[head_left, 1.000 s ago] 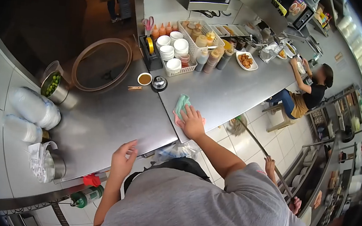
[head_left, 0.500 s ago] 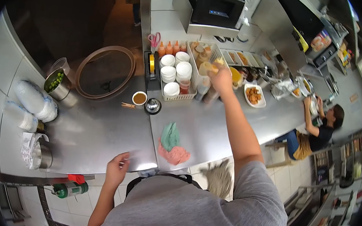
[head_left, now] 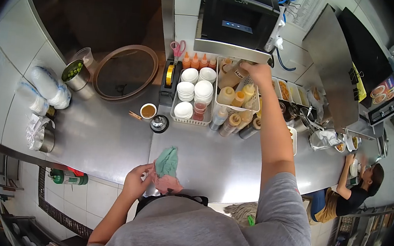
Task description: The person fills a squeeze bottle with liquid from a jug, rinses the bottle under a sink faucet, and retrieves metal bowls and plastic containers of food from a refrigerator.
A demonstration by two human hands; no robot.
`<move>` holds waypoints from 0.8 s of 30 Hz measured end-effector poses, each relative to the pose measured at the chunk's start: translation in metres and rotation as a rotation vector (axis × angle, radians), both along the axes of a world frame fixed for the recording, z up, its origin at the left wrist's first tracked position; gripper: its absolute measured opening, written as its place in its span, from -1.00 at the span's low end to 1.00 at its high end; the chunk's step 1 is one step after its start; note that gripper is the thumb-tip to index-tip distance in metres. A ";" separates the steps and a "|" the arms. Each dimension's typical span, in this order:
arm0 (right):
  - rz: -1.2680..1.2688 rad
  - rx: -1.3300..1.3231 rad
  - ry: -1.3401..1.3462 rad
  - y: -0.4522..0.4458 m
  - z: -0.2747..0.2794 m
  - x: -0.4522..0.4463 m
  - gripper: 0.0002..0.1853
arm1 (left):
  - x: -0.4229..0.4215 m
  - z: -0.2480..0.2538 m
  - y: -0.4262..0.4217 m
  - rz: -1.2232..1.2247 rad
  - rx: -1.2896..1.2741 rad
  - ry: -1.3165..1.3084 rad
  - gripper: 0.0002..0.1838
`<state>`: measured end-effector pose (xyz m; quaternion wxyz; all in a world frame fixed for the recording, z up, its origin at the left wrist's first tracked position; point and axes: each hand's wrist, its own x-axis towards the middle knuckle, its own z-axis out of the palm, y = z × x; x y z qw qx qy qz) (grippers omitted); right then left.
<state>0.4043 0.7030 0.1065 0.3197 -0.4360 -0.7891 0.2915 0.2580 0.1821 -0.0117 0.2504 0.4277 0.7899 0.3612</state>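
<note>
My right hand [head_left: 258, 74] is closed around one end of a labelled squeeze bottle [head_left: 233, 76], which tilts over the back of a white plastic basket [head_left: 257, 105]. Pale yellow squeeze bottles [head_left: 226, 96] stand in that basket, and several more bottles [head_left: 230, 125] stand on the counter before it. Low on the left, my left hand [head_left: 137, 180] has loosely curved, parted fingers at the edge of a pink cloth [head_left: 167, 183]. Whether the fingertips touch it, I cannot tell. A green cloth [head_left: 167, 161] lies against the pink one.
A basket of white bowls [head_left: 203, 90] stands left of the bottles. Nearer are a call bell [head_left: 159, 123], a sauce cup [head_left: 148, 111] and a clothespin [head_left: 135, 115]. A printer [head_left: 237, 20] juts out above the bottles. Another person [head_left: 356, 190] works at the counter's right end.
My right hand has moved to the back of the bottle basket, with a labelled bottle now in its grip. My left hand has come right, up to the pink cloth. The view has shifted.
</note>
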 end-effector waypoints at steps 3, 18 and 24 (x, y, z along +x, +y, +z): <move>0.087 0.125 -0.012 -0.011 0.013 -0.002 -0.43 | 0.008 -0.026 0.032 -0.228 0.075 0.223 -0.54; 0.274 -0.058 -0.629 -0.009 -0.033 0.023 -0.47 | 0.032 -0.083 0.063 -0.417 0.155 0.389 -0.61; 0.405 0.093 -0.498 -0.061 -0.019 0.019 -0.34 | 0.032 -0.082 0.066 -0.397 0.174 0.396 -0.65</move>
